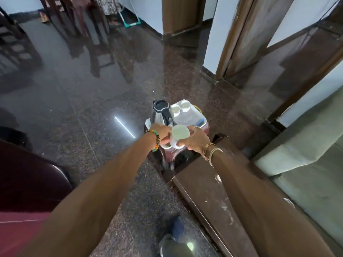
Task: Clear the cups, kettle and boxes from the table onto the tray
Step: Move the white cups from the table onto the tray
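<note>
A white tray [148,124] rests on a maroon stand [206,125] ahead of me. On it a steel kettle [161,111] with a black handle stands at the left. Beside it is a pale box [187,117], with two white cups [175,109] [185,105] at its far end. A third white cup [179,135] stands upright at the tray's near edge. My left hand [161,133] touches its left side and my right hand [197,139] wraps its right side, thumb at its base. Whether the cup rests on the tray is hidden by my hands.
A dark wooden table [207,190] runs along my right, with a pale sofa [306,164] beyond it. A dark red seat [27,182] is at my left. Polished granite floor [92,99] spreads ahead, with chairs and door frames at the back. A small blue-edged item [200,122] lies on the box.
</note>
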